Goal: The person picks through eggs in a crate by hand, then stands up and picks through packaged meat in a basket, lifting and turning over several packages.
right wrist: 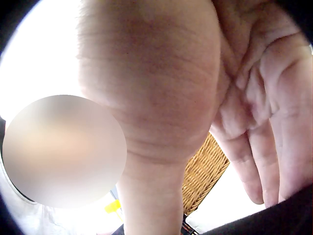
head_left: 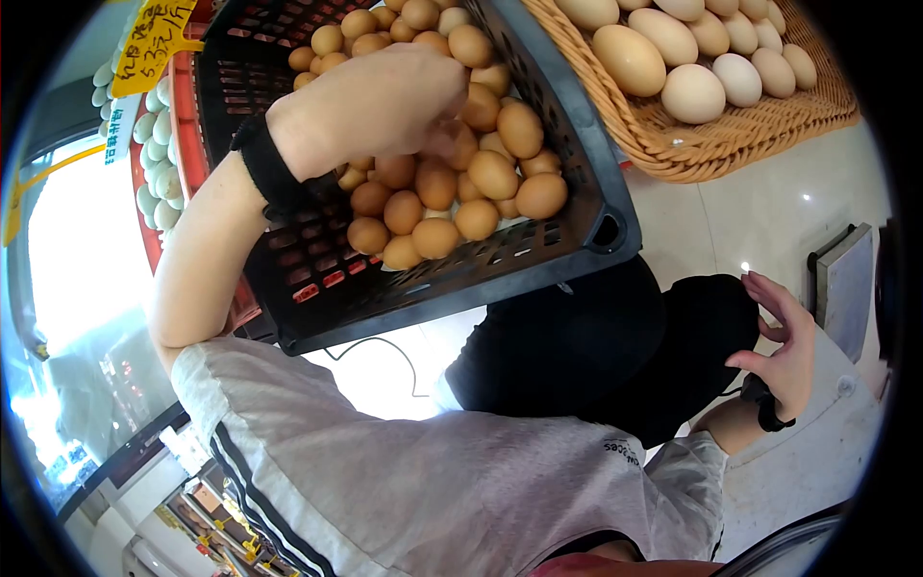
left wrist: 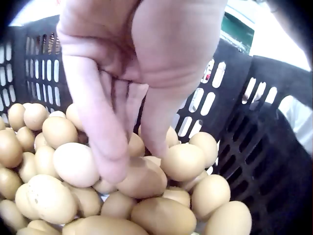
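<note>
In the head view my left hand (head_left: pixel 375 101) reaches down into a black plastic crate (head_left: pixel 596 202) of brown eggs (head_left: pixel 436 238). From the left wrist, the left hand (left wrist: pixel 132 73) points downward, and its thumb and finger pinch a brown egg (left wrist: pixel 143 180) lying among the others. Its remaining fingers are tucked behind. My right hand (head_left: pixel 784 346) is beside the dark-trousered knee (head_left: pixel 707 308), fingers extended and holding nothing. The right wrist view shows that hand's palm (right wrist: pixel 239 93) large, with the fingers reaching down toward dark cloth.
A wicker basket (head_left: pixel 673 163) of larger pale eggs (head_left: pixel 694 94) stands at the upper right. Red trays (head_left: pixel 187 120) with bluish eggs (head_left: pixel 165 183) line the left, under a yellow price sign (head_left: pixel 154 43). A flat grey metal-topped device (head_left: pixel 844 288) sits at the right.
</note>
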Action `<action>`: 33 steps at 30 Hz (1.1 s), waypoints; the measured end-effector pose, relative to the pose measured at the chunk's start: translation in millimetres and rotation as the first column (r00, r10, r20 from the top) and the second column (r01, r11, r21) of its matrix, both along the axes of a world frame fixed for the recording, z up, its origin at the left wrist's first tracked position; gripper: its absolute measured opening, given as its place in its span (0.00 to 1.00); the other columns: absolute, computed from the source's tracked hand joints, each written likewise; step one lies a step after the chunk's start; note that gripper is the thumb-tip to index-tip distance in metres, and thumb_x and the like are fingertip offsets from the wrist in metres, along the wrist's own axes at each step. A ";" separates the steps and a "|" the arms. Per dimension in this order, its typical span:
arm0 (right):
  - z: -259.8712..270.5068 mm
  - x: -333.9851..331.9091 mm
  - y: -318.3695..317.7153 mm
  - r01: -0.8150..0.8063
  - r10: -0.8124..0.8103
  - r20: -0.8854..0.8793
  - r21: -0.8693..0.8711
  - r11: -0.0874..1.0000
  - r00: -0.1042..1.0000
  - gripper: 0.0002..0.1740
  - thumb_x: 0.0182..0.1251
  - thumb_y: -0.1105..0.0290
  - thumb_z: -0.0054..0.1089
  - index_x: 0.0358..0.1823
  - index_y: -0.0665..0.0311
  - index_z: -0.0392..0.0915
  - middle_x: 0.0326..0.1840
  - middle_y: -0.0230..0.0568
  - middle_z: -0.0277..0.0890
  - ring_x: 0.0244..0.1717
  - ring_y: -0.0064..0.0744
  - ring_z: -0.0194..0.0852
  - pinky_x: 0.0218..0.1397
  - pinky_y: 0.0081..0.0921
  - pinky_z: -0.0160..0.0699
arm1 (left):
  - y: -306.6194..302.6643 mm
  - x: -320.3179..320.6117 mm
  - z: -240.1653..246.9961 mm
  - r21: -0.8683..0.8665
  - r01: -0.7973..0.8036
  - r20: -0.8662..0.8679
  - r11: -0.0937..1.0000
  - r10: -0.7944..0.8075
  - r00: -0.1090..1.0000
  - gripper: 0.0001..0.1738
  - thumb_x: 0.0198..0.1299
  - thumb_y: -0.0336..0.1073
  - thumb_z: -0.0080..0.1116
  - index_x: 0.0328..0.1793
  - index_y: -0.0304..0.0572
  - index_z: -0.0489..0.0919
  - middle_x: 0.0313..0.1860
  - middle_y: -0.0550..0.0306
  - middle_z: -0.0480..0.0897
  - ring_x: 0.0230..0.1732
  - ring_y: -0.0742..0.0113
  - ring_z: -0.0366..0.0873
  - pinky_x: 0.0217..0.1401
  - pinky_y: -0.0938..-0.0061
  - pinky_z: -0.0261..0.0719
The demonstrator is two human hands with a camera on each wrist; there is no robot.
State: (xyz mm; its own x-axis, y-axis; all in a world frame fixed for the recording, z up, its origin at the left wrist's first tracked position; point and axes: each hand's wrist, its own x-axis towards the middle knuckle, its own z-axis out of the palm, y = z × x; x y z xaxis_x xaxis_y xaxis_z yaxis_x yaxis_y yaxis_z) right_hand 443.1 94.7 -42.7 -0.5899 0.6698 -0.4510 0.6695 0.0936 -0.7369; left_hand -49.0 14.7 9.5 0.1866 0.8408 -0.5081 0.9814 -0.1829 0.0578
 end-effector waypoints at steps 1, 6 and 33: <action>0.2 -0.3 0.4 -0.005 0.005 0.004 0.003 1.000 1.000 0.66 0.27 0.42 0.93 0.74 0.64 0.75 0.70 0.38 0.84 0.73 0.34 0.80 0.51 0.28 0.84 | 0.1 -1.2 -2.3 0.050 0.036 0.011 0.998 -0.037 0.999 0.13 0.56 0.38 0.78 0.43 0.39 0.90 0.32 0.52 0.88 0.42 0.52 0.89 0.46 0.61 0.85; -0.8 0.0 2.1 -0.020 0.020 0.009 0.006 1.000 1.000 0.66 0.27 0.43 0.93 0.74 0.63 0.75 0.69 0.38 0.84 0.73 0.34 0.80 0.50 0.27 0.83 | 0.6 9.4 -2.2 0.005 0.053 -0.047 0.999 -0.053 0.998 0.16 0.56 0.42 0.79 0.45 0.42 0.90 0.31 0.55 0.88 0.39 0.54 0.89 0.43 0.61 0.85; 1.1 -1.7 1.8 -0.020 0.020 0.009 0.014 1.000 1.000 0.66 0.28 0.43 0.93 0.73 0.65 0.75 0.70 0.39 0.84 0.73 0.35 0.79 0.51 0.27 0.84 | -6.8 23.8 -16.9 0.210 0.354 0.097 0.912 -0.379 0.920 0.08 0.50 0.35 0.75 0.34 0.42 0.87 0.25 0.54 0.85 0.34 0.53 0.88 0.37 0.63 0.86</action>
